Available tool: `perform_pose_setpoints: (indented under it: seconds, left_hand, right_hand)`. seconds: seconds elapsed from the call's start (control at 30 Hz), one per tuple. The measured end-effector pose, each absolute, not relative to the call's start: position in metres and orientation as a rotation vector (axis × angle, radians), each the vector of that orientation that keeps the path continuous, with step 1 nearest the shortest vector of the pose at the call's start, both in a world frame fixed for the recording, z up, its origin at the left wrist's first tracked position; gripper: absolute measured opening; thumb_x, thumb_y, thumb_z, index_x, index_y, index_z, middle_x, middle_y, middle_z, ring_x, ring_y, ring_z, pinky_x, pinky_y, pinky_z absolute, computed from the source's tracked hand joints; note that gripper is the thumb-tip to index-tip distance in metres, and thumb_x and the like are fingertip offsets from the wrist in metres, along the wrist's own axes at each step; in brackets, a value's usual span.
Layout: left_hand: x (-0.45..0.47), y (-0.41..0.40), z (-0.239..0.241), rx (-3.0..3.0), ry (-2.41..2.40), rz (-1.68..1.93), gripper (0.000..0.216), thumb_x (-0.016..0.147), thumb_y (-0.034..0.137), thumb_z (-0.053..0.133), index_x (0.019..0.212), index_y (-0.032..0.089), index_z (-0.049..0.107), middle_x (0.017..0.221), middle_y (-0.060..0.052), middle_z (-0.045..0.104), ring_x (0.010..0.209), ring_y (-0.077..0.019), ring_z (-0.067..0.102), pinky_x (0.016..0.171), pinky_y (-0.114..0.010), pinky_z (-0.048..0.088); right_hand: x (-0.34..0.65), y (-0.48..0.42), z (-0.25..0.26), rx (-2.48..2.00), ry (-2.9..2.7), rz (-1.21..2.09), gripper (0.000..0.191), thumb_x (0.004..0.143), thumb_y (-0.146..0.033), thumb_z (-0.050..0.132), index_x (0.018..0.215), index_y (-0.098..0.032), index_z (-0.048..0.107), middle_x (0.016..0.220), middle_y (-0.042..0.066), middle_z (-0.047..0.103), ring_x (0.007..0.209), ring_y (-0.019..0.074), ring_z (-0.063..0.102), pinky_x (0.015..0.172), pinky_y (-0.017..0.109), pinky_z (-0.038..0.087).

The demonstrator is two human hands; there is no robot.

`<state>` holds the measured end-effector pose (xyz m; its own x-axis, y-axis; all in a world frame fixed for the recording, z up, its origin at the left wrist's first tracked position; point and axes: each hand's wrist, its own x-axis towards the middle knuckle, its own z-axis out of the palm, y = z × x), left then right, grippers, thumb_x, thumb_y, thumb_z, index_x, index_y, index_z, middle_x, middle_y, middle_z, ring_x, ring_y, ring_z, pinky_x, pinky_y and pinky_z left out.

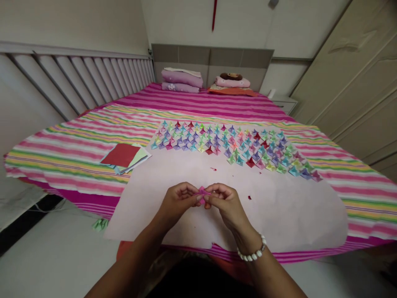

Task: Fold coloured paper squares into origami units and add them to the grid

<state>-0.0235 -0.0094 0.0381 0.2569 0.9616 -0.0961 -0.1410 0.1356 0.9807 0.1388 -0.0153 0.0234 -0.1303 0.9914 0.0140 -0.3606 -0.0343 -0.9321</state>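
Between my two hands is a small pink folded paper piece (202, 191), held up over a large white sheet (167, 176). The fingers of my left hand (182, 198) pinch its left side. On its right side, my right hand (221, 199) grips it between thumb and fingers; a white bead bracelet is on that wrist. My fingertips cover parts of the paper. Beyond my hands, rows of small folded paper pieces (209, 150) in many colours stand along the sheet's far edge.
A stack of square paper (119, 156), red on top, lies left on the striped bed cover (74, 142). Tiny red scraps (249, 198) dot the sheet. Folded bedding (181, 78) sits by the headboard (186, 58). Green crumpled paper (100, 224) is on the floor.
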Motion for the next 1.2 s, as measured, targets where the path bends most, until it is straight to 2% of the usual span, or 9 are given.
perform_pose_setpoints:
  seconds: [0.27,0.47,0.67,0.9,1.0,1.07,1.13,1.2]
  left_hand:
    - [-0.025,-0.01,0.042,1.138,0.922,1.031,0.01,0.067,0.023,0.076,0.073,0.016,0.071,0.064,0.0,0.07,0.062,-0.0116,0.063,0.062,-0.023,0.049]
    - [-0.025,-0.011,0.045,1.166,0.932,1.051,0.003,0.067,0.018,0.073,0.069,0.016,0.071,0.064,-0.001,0.07,0.064,-0.0125,0.063,0.064,-0.024,0.048]
    - [-0.025,-0.011,0.046,1.222,0.941,1.036,0.011,0.072,0.026,0.072,0.071,0.015,0.069,0.067,-0.001,0.068,0.066,-0.0125,0.061,0.066,-0.025,0.047]
    - [-0.02,-0.012,0.044,1.15,0.981,1.083,0.018,0.064,0.023,0.079,0.07,0.015,0.064,0.064,0.001,0.066,0.062,-0.0104,0.06,0.063,-0.023,0.046]
    - [-0.02,-0.011,0.044,1.152,0.971,1.087,0.019,0.065,0.022,0.079,0.074,0.015,0.063,0.065,0.001,0.066,0.064,-0.011,0.061,0.064,-0.024,0.047]
    - [-0.02,-0.01,0.044,1.162,0.958,1.091,0.019,0.066,0.022,0.078,0.075,0.015,0.063,0.068,0.0,0.067,0.065,-0.0116,0.062,0.065,-0.025,0.048]
    - [-0.02,-0.01,0.043,1.17,0.943,1.106,0.021,0.065,0.022,0.079,0.076,0.015,0.062,0.068,0.001,0.067,0.065,-0.0112,0.061,0.065,-0.024,0.048]
    - [-0.02,-0.011,0.042,1.171,0.93,1.114,0.024,0.065,0.022,0.08,0.078,0.016,0.062,0.069,0.001,0.067,0.065,-0.0111,0.062,0.065,-0.024,0.048]
  right_hand:
    - [0.137,-0.015,0.019,-0.77,-1.002,1.453,0.007,0.066,-0.016,0.078,0.07,-0.018,0.072,0.059,-0.001,0.069,0.047,0.0108,0.059,0.051,0.024,0.049]
    - [0.138,-0.013,0.013,-0.699,-1.028,1.437,0.01,0.067,-0.01,0.074,0.07,-0.019,0.072,0.069,-0.001,0.069,0.051,0.0106,0.062,0.052,0.023,0.049]
    - [0.14,-0.011,0.01,-0.672,-1.121,1.381,0.01,0.071,-0.01,0.072,0.073,-0.02,0.071,0.073,-0.001,0.067,0.054,0.0109,0.064,0.056,0.024,0.052]
    - [0.141,-0.014,0.014,-0.701,-1.189,1.336,0.005,0.072,-0.017,0.074,0.076,-0.019,0.07,0.074,0.0,0.066,0.057,0.0125,0.063,0.058,0.027,0.053]
    - [0.142,-0.016,0.014,-0.704,-1.194,1.375,0.013,0.077,-0.021,0.071,0.09,-0.019,0.07,0.07,0.001,0.066,0.061,0.0141,0.065,0.063,0.029,0.053]
    - [0.141,-0.016,0.014,-0.711,-1.15,1.41,0.025,0.075,-0.023,0.073,0.1,-0.02,0.067,0.076,0.0,0.066,0.061,0.0134,0.064,0.064,0.029,0.054]
    - [0.139,-0.016,0.015,-0.734,-1.089,1.414,0.035,0.069,-0.024,0.079,0.102,-0.022,0.066,0.085,0.0,0.065,0.061,0.0118,0.063,0.062,0.028,0.054]
    - [0.137,-0.015,0.017,-0.763,-1.057,1.408,0.038,0.065,-0.023,0.082,0.099,-0.022,0.065,0.086,0.0,0.064,0.061,0.0109,0.062,0.061,0.027,0.055]
